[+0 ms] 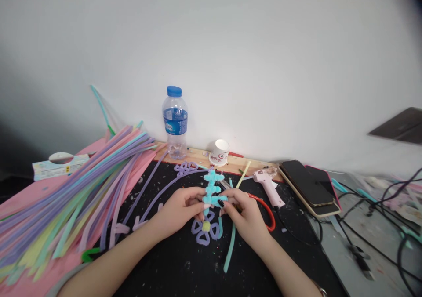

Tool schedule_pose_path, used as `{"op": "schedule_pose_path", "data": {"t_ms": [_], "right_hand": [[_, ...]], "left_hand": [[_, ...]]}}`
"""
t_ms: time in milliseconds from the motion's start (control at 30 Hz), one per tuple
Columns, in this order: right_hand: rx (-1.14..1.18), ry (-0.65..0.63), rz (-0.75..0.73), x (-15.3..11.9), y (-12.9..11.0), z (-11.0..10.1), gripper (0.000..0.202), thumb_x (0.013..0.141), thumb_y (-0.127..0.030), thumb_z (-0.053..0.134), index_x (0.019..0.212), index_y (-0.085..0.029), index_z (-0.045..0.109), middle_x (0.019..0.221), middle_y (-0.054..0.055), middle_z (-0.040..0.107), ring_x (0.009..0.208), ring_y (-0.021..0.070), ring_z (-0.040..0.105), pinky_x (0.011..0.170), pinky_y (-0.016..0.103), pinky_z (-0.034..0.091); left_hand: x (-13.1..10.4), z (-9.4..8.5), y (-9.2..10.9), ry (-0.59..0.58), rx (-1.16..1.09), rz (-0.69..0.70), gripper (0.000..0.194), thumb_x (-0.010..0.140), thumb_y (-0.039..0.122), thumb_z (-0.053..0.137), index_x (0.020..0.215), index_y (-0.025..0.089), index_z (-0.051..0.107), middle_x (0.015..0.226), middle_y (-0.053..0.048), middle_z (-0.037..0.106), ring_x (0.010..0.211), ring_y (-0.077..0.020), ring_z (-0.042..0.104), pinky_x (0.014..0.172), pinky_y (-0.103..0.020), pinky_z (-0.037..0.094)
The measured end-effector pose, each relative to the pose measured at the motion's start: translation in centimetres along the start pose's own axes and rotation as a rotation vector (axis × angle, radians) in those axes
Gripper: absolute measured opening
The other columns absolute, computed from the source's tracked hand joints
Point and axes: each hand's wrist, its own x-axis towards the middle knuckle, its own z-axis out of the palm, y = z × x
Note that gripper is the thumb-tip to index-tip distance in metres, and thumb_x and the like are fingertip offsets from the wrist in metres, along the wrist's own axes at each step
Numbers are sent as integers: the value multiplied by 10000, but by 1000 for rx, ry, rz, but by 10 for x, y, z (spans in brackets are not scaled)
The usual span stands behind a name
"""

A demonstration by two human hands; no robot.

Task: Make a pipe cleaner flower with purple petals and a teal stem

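A turquoise pipe cleaner (212, 178), bent into a stack of short side loops, stands upright between my hands. My left hand (183, 207) pinches its lower left side with thumb and fingers. Its lower right loop is pinched by my right hand (243, 211), which has dark nails. Just below, a purple pipe-cleaner flower (202, 238) with a yellow centre shows; whether it is joined to the turquoise piece is hidden by the fingers. Partly behind my right hand lie red-handled scissors (271, 218). A loose green pipe cleaner (230, 253) runs beneath that hand.
A large bundle of coloured pipe cleaners (85, 191) spreads over the left side. Along the wall stand a plastic bottle (175, 121) and a paper cup (220, 153). Right of the black mat are a pink glue gun (269, 188), stacked phones (308, 182) and tangled cables (385, 204).
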Motion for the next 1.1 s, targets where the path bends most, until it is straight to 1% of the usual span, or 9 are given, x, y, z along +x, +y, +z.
{"op": "schedule_pose_path", "data": {"t_ms": [133, 233, 333, 633, 833, 967, 1033, 1100], "right_hand": [[7, 4, 5, 0, -1, 0, 83, 878, -202, 502, 910, -224, 576, 685, -3, 661, 680, 185, 638, 657, 304, 478], [15, -1, 2, 1, -1, 0, 78, 874, -202, 508, 898, -224, 579, 683, -1, 661, 676, 185, 639, 651, 303, 479], [23, -3, 5, 2, -1, 0, 77, 868, -206, 519, 906, -224, 584, 691, 1, 664, 675, 187, 642, 649, 305, 482], [44, -14, 24, 0, 0, 0, 123, 865, -210, 518, 970, -218, 583, 711, 9, 682, 705, 192, 650, 675, 309, 484], [41, -17, 22, 0, -1, 1, 145, 854, -198, 521, 989, -214, 569, 717, 8, 690, 707, 190, 643, 678, 306, 477], [-23, 24, 12, 2, 3, 1, 174, 814, -176, 565, 981, -213, 594, 712, 9, 688, 692, 195, 638, 680, 315, 476], [-26, 53, 17, 3, 5, 1, 192, 812, -178, 568, 996, -218, 605, 756, 18, 699, 738, 205, 649, 701, 325, 484], [-23, 84, 19, 3, 7, 0, 210, 819, -174, 557, 1013, -227, 617, 846, 33, 704, 810, 213, 654, 743, 339, 493]], "left_hand": [[-1, 0, 0, 5, -59, -24, 295, 715, 238, 676, 983, 126, 623, 641, 14, 621, 525, -121, 580, 568, -273, 496], [-1, 0, 3, 8, -61, -27, 294, 734, 292, 658, 961, 110, 611, 637, 7, 617, 522, -126, 581, 558, -284, 497], [-1, 0, 5, 17, -36, -27, 277, 741, 313, 645, 923, 107, 607, 629, 8, 610, 518, -127, 578, 555, -286, 493], [1, -2, 1, 27, -9, -21, 259, 733, 312, 650, 880, 107, 590, 567, 24, 592, 485, -112, 543, 514, -252, 457], [2, -1, 1, 11, -22, -17, 258, 700, 260, 684, 891, 124, 577, 660, 13, 607, 515, -102, 532, 528, -254, 476], [2, -1, 3, -2, -43, 21, 225, 713, 232, 673, 901, 144, 584, 702, 17, 597, 552, -99, 530, 528, -235, 479], [2, -2, 4, 29, -47, 53, 222, 728, 236, 662, 923, 164, 581, 725, 26, 588, 546, -91, 525, 523, -225, 475], [1, -3, 6, 87, -32, 73, 221, 740, 245, 651, 937, 179, 578, 766, 30, 589, 523, -75, 515, 522, -219, 467]]}}
